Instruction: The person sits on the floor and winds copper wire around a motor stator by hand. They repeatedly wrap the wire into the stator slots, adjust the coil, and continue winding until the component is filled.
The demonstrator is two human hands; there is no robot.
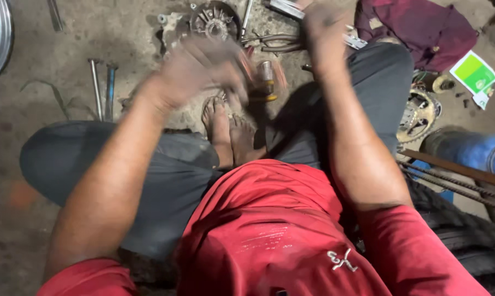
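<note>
1. Down at six o'clock, the person's red shirt [269,230] and dark trousers [165,175] fill most of the view; they sit cross-legged on a stained concrete floor [44,230], bare feet [228,134] together at the centre.
2. At two o'clock lies a maroon cloth [417,27], with a toothed sprocket [417,115] at three o'clock and a blue drum [469,151] just below it.
3. At twelve o'clock sits a round finned metal hub [214,21], with bent metal rods [275,44] beside it.
4. The left hand [201,68], at eleven o'clock, is blurred by motion; I cannot tell whether its fingers are apart or curled on anything.
5. The right hand [321,27], at one o'clock, reaches toward the rods and a flat metal piece [291,8]; its fingers are blurred too, so their grip cannot be told.
6. Between the hands, just above the toes, is a small tool with a yellow band [266,82], touched by neither hand as far as shows. It looks stiff, fairly light and probably greasy; its banded handle seems the safest place to hold.
</note>
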